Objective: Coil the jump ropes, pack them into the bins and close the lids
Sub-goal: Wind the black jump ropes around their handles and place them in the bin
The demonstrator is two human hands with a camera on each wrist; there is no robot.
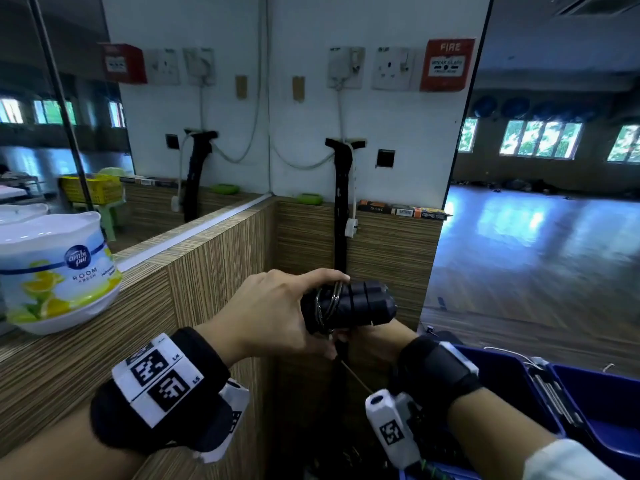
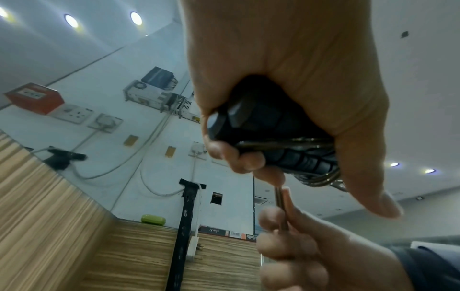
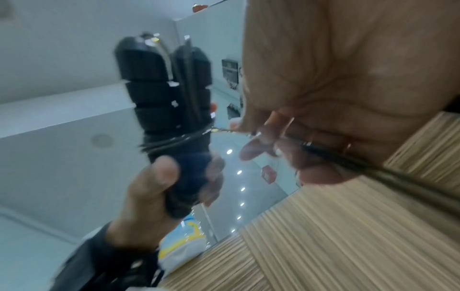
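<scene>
Left hand point(image 1: 273, 313) was wrapped around the pair of black jump-rope handles point(image 1: 360, 303), fingers curled under them and thumb laid along the top. The handles lay side by side, held out in front of the chest at about 12 o'clock from the wrists, their free ends pointing toward 3 o'clock. Several turns of thin cord point(image 1: 327, 304) ringed the handles just beside the left thumb.

Right hand point(image 2: 306, 250) sat directly below the handles, at their 6 o'clock, fingers curled and pinching the loose run of cord. In the right wrist view the cord point(image 3: 331, 153) ran taut from the wound turns through those fingers and on past the palm; that view was blurred.

Blue bins point(image 1: 588, 403) stood open at 4 o'clock from the hands, low and near the right forearm. Contents of the bins could not be made out.

A white air-freshener tub point(image 1: 59, 268) sat on the wood-grain ledge point(image 1: 194, 258) at 9 o'clock. A red fire alarm box point(image 1: 446, 65) hung on the wall at 1 o'clock, sockets beside it.
</scene>
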